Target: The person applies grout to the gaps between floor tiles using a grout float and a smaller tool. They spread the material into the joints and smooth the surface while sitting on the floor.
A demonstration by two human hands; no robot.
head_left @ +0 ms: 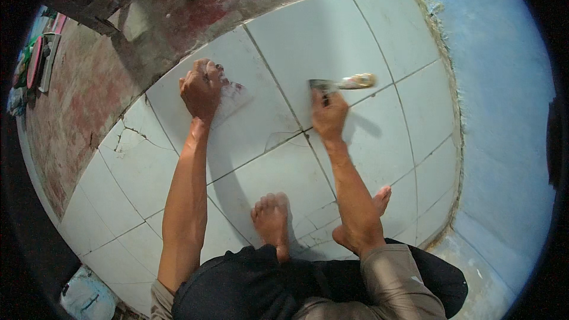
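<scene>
Open tiles (pixel 293 53) between left hand (pixel 200 90) and right hand (pixel 329 114), blue wall (pixel 498 95) blocking far right

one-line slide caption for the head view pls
Over white floor tiles, a person's right hand grips a handled tool while the left hand holds a pale blurred item.

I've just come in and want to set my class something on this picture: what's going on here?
A person is low over a tiled floor, working bare-handed. The right hand grips what looks like a scraper near its blade, the handle pointing right; it seems to be raised above the tiles. The left hand is closed on something pale and see-through, too blurred to identify. One bare foot rests between the forearms.
</scene>
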